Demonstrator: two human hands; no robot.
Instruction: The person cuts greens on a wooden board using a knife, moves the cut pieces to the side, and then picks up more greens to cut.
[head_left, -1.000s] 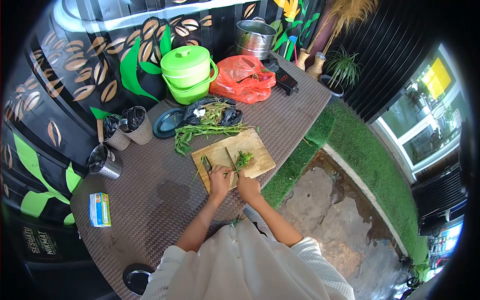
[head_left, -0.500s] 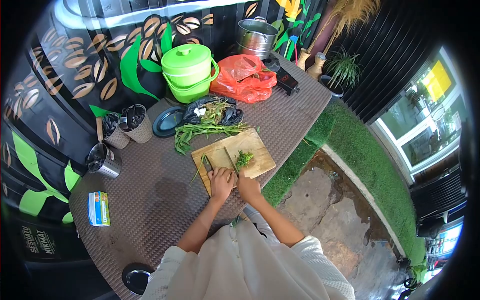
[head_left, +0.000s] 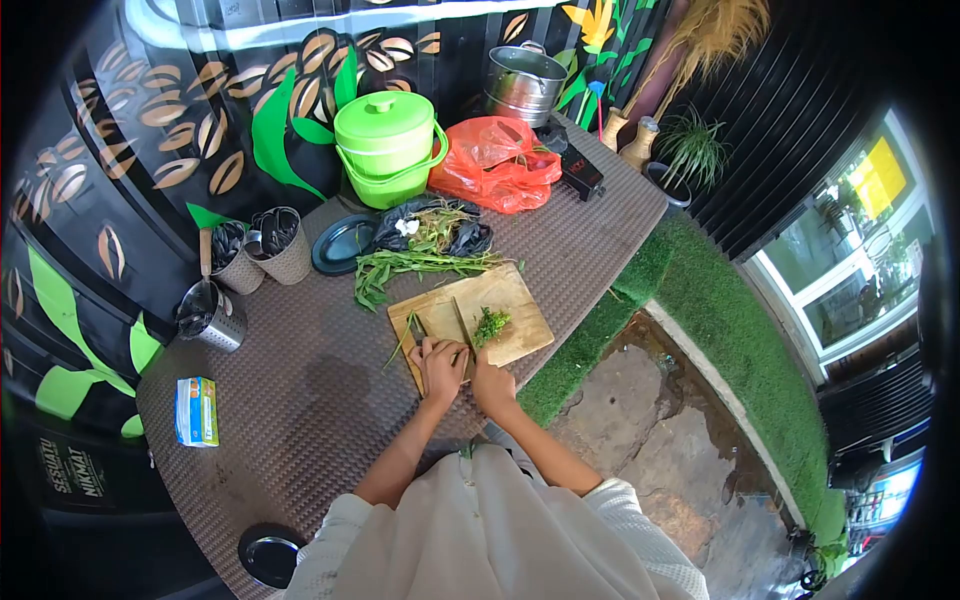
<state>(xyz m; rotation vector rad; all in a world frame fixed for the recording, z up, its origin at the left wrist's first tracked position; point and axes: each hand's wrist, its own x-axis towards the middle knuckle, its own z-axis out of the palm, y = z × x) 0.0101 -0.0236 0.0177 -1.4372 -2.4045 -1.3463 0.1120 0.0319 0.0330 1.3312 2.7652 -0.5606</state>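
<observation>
On the wooden cutting board (head_left: 520,318), my right hand (head_left: 493,387) is closed round the handle of a knife (head_left: 461,320), its blade pointing away from me. My left hand (head_left: 440,370) lies just left of the blade, fingers curled down over green stems (head_left: 402,340) whose ends stick out to the left. A small heap of chopped greens (head_left: 490,324) rests right of the blade. Uncut leafy stalks (head_left: 420,263) lie along the board's far side. What sits directly under my left fingers is hidden.
Behind the stalks are a black plastic bag (head_left: 470,237) with plant scraps, a dark plate (head_left: 338,246), a green lidded bucket (head_left: 385,150), a red plastic bag (head_left: 495,165) and a metal pot (head_left: 525,88). Utensil holders (head_left: 282,250) and a blue-white pack (head_left: 196,412) stand left.
The knife and my right hand have shifted slightly left, closer to my left hand. The whole view has moved a little.
</observation>
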